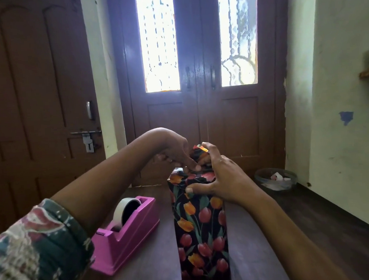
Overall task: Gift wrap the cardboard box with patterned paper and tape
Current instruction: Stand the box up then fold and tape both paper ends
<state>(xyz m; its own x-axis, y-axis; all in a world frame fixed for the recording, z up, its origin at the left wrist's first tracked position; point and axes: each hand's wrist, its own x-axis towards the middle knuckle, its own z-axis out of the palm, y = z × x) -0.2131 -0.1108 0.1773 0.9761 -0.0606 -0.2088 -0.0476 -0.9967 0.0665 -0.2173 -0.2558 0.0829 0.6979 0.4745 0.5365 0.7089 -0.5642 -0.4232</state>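
A tall box wrapped in black paper with red and orange tulips (201,228) stands upright on the dark wooden table (251,242). At its top end the paper is partly folded, and one flap (197,151) sticks up. My left hand (175,149) presses a fingertip down on the folded paper at the top. My right hand (219,176) grips the top of the box, thumb on the near face, fingers over the raised flap. A pink tape dispenser (128,231) with a roll of clear tape stands left of the box.
Dark wooden double doors with glass panes (200,86) stand behind the table. A bin with paper scraps (275,179) sits on the floor at the right, by the pale wall. Another door with a latch is at the left.
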